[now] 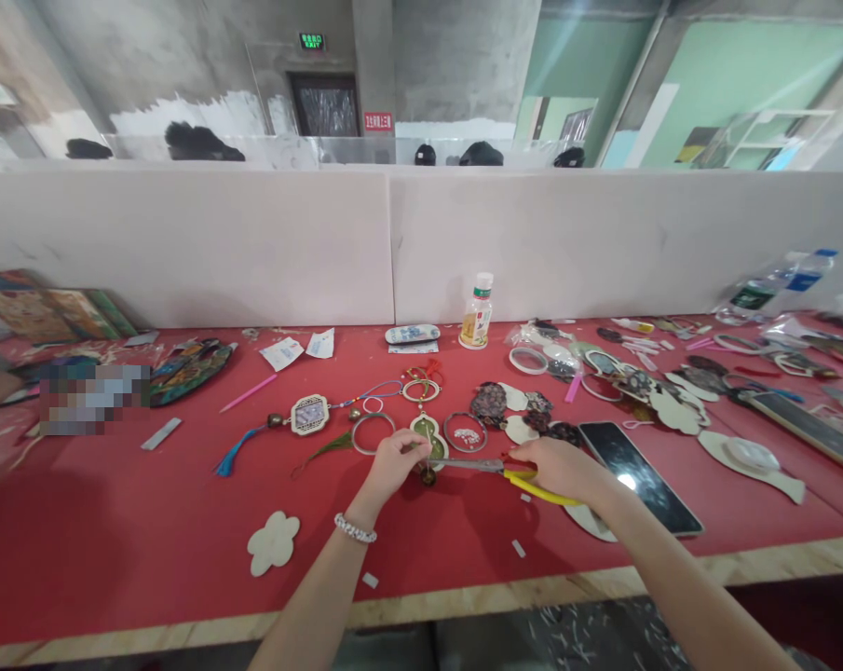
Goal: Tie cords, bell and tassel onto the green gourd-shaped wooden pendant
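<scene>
Yellow-handled scissors (538, 486) are in my right hand (557, 469), whose fingers wrap round the handles. The blades point left and reach my left fingertips. My left hand (399, 461) is closed in a pinch over a green gourd-shaped pendant (428, 431); what the fingertips hold is too small to make out. A small brass bell (428, 477) lies below the pendant, and an oval wooden ring (421, 390) with red cord is above it. Round rings (373, 433) lie on both sides, the right one around small white pieces (467, 435).
On the red table (183, 559) are a flower-shaped piece (274, 543), a blue-tasselled pendant (310, 415), a pink pencil (249, 392), a phone (637, 475) and a drink bottle (477, 312). Many craft pieces crowd the right. A white partition (253, 242) stands behind. Part of another person shows at left.
</scene>
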{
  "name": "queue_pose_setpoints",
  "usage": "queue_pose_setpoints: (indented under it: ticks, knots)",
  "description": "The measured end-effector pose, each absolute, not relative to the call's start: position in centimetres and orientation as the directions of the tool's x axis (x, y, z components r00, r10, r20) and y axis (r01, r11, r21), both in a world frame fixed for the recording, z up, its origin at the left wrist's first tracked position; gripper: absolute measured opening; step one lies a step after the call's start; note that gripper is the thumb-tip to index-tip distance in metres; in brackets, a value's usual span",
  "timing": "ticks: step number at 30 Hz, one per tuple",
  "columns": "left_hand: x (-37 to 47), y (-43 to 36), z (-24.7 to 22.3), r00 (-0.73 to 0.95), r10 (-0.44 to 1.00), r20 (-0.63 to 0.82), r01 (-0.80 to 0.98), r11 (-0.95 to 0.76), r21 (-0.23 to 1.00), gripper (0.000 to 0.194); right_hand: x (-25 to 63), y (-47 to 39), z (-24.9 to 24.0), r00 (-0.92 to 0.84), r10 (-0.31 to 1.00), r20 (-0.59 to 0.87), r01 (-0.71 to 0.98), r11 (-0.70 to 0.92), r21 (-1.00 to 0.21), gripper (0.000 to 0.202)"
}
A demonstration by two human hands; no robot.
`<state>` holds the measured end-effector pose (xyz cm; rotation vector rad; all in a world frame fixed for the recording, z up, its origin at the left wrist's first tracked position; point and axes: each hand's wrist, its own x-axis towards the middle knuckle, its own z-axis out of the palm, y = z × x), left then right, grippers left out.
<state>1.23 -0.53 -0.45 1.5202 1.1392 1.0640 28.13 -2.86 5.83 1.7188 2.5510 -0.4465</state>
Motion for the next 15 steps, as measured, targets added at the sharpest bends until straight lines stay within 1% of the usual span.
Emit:
queue_pose_setpoints:
  ticks: [4, 15]
  knots:
    - [1.27, -0.55, -0.43, 0.214, 0.974, 0.073, 0.143, -0.105, 0.984, 0.019, 27.85, -2.73, 5.64, -0.398, 0.901, -0.172, 0.904, 0.353, -0.241, 0.029]
    - [1.31, -0.59, -0.34, 0.214, 0.972, 0.093, 0.16, -0.129, 0.979, 0.017, 27.65, -2.77, 5.58, -0.41, 0.894, -0.182, 0.903, 0.371, -0.215, 0.03]
